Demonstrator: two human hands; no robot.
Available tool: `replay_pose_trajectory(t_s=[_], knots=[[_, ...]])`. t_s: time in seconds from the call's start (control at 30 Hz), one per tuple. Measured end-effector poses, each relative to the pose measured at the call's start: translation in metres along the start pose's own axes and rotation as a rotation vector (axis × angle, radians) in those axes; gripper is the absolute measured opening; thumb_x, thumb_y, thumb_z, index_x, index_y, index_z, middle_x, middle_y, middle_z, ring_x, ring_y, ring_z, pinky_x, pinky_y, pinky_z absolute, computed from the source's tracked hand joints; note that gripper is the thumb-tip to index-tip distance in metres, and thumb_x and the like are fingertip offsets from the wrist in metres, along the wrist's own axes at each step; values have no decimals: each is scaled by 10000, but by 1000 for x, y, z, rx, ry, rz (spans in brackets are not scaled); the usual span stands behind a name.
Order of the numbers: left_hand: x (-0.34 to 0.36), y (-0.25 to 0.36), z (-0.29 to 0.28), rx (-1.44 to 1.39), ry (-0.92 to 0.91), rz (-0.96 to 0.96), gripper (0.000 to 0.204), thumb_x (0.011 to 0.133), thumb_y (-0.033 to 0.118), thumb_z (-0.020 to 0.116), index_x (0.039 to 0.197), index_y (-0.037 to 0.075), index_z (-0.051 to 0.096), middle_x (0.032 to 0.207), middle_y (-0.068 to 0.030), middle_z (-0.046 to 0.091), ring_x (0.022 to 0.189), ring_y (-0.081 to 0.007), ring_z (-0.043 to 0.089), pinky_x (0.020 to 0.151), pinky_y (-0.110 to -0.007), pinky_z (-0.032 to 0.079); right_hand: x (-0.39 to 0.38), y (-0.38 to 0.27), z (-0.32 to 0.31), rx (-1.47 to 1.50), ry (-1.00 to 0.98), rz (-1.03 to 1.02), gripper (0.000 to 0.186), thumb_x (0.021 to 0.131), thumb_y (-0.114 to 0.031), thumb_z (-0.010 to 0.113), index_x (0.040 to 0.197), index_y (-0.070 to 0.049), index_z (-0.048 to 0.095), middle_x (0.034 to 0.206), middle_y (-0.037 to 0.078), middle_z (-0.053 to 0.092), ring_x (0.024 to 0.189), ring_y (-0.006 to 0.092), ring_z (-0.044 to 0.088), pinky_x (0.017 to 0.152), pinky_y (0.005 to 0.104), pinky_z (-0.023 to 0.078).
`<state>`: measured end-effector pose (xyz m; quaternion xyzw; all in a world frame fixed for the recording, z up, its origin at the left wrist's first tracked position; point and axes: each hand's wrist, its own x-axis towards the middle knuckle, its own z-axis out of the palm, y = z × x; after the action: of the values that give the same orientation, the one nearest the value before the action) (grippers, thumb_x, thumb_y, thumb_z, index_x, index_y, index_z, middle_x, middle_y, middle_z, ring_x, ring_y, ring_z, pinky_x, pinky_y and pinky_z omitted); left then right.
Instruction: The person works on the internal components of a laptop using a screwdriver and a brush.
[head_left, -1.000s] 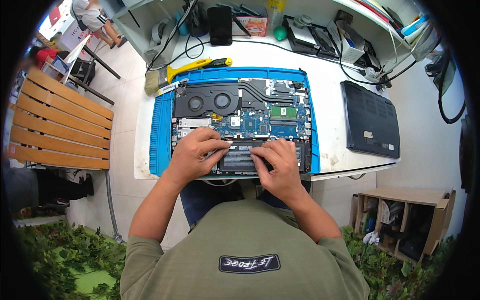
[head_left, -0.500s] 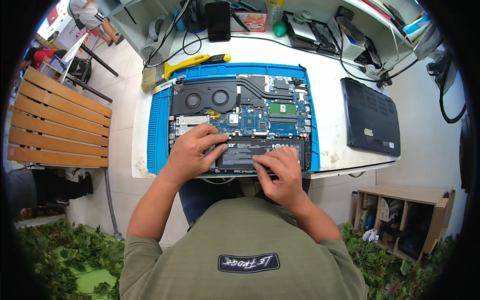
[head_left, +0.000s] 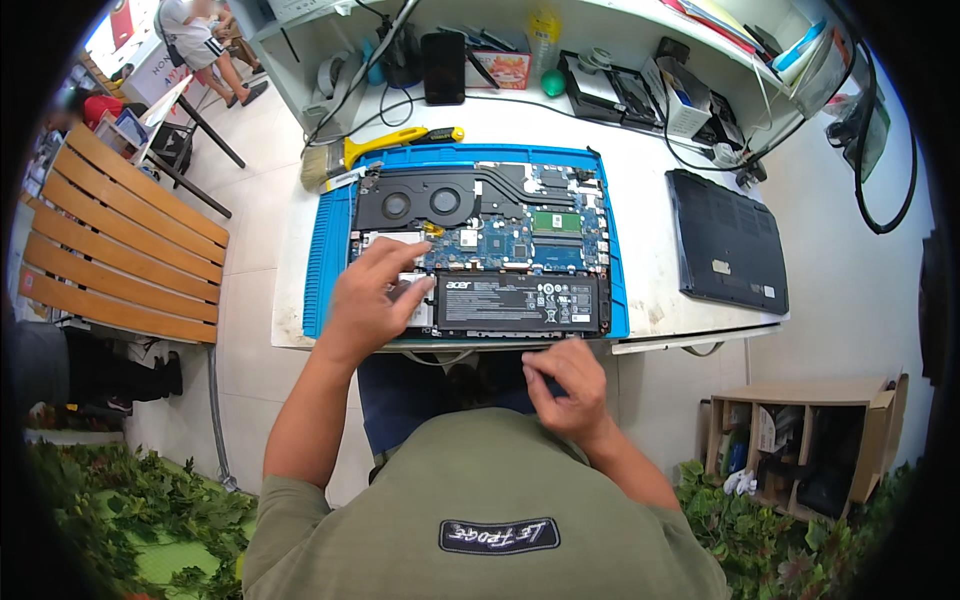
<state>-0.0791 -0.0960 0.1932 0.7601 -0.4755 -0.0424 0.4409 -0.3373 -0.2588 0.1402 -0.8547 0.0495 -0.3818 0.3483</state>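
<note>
An opened laptop point(head_left: 395, 190) with twin fans, a blue circuit board point(head_left: 505, 245) and a black battery point(head_left: 515, 305) along its front lies on a blue mat point(head_left: 330, 265). My left hand point(head_left: 375, 300) hovers at the laptop's left side, left of the battery, with thumb and forefinger apart. Below the desk's front edge is my right hand point(head_left: 565, 390), its fingers curled in; whether they hold anything small I cannot make out. A yellow-handled brush point(head_left: 365, 145) rests on the mat's back left corner.
A black laptop bottom cover point(head_left: 725, 245) lies on the white desk point(head_left: 645, 320) at right. A phone point(head_left: 443, 68), cables and a green bulb point(head_left: 553, 83) stand behind. A slatted wooden bench point(head_left: 125, 250) and other people point(head_left: 195, 45) are at left; a cubby shelf point(head_left: 800, 400) stands lower right.
My right hand has pulled back off the battery toward me, below the desk's edge. My left hand has shifted slightly left and up, its thumb and forefinger parting. The view has shifted slightly.
</note>
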Motion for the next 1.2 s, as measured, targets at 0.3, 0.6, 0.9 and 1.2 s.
replay_pose_trajectory(t_s=[0.3,0.6,0.9,1.2], knots=[[-5,-17,-89,112,401,-43,225,973,31,782,1195,0,802,999,-43,706,805,-102,611,743,-259,499,-121,142,191,-58,-1452,413,390,1010,-258,578,1272,-44,772,1281,241,757,1185,428,722,1039,513,552],[80,-57,-104,130,284,-31,174,985,56,782,1148,-4,796,926,-49,719,806,-110,622,744,-261,495,-111,114,128,41,-1318,415,399,1002,-267,594,1291,-52,767,1256,250,757,1146,444,721,1034,510,554],[90,-119,-95,120,242,-34,187,972,78,793,1143,3,806,934,-66,742,802,-133,682,734,-280,542,-76,135,145,131,-1228,356,395,1012,-281,603,1293,-56,765,1257,248,755,1146,446,715,1037,509,552],[104,-153,-105,369,142,-195,483,895,179,864,1352,84,741,1364,-123,724,1208,-288,703,1031,-408,581,-101,100,40,-134,-639,366,344,1034,-272,674,1318,-91,747,1297,220,746,1212,450,681,1065,510,533]])
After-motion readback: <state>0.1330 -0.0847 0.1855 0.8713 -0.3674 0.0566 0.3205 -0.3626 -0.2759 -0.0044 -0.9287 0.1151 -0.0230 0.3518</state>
